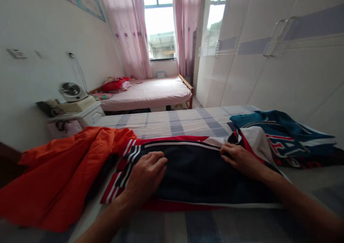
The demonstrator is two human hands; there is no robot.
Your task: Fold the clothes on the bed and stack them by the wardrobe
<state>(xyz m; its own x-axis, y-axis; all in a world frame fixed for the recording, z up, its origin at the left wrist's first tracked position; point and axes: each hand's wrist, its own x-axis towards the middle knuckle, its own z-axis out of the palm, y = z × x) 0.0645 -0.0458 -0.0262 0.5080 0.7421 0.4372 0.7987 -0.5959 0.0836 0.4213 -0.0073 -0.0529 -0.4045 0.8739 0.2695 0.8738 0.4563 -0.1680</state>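
A navy sports jacket (193, 175) with red and white trim lies spread sideways across the bed in front of me. Its striped ribbed bands are at the left end, and a white and red part is at the right. My left hand (149, 171) rests on the jacket near the stripes, fingers curled and pressed together on the cloth. Along the far edge, my right hand (236, 159) pinches the fabric close to a bunched, collar-like fold; the thumb is partly hidden. Left of the jacket lies an orange garment (67, 171), loosely spread. A teal garment with letters (285, 128) lies at the right.
The near bed has a checked sheet (174, 121). Beyond it stands a second bed with a pink sheet (153, 92) below a window with pink curtains (131, 32). A fan (72, 91) sits on a cabinet at left. White wardrobe doors (258, 71) line the right.
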